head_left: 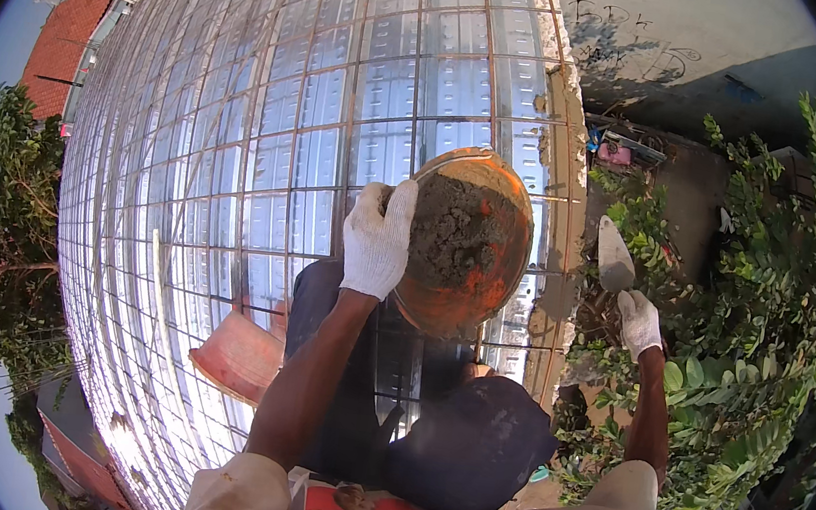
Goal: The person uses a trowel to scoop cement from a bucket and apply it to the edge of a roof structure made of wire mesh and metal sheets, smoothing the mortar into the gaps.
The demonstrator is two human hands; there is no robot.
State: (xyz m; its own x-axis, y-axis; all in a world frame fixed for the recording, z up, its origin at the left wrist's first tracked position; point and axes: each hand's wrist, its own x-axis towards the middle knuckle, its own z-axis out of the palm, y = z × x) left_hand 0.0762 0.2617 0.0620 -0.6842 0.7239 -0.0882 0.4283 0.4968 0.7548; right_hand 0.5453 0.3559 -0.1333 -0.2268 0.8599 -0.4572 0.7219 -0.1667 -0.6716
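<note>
My left hand (pixel 377 236), in a white knit glove, grips the left rim of an orange bowl (pixel 499 296) smeared with cement. Wet grey mortar (pixel 462 226) lies heaped inside it. My right hand (pixel 639 324), gloved the same way, is closed round the handle of a pointed trowel (pixel 615 257), held out past the edge on the right. The handle itself is mostly hidden by the glove. Right of the bowl runs a mortar-covered wall edge (pixel 561 222), with the trowel apart from it.
A steel rebar grid (pixel 355 98) lies over shiny corrugated metal decking (pixel 390 62). At my left rests a faded red curved container (pixel 240 357). Beyond the wall edge, leafy plants (pixel 722 321) grow at a lower level, with assorted clutter (pixel 626 149) farther off.
</note>
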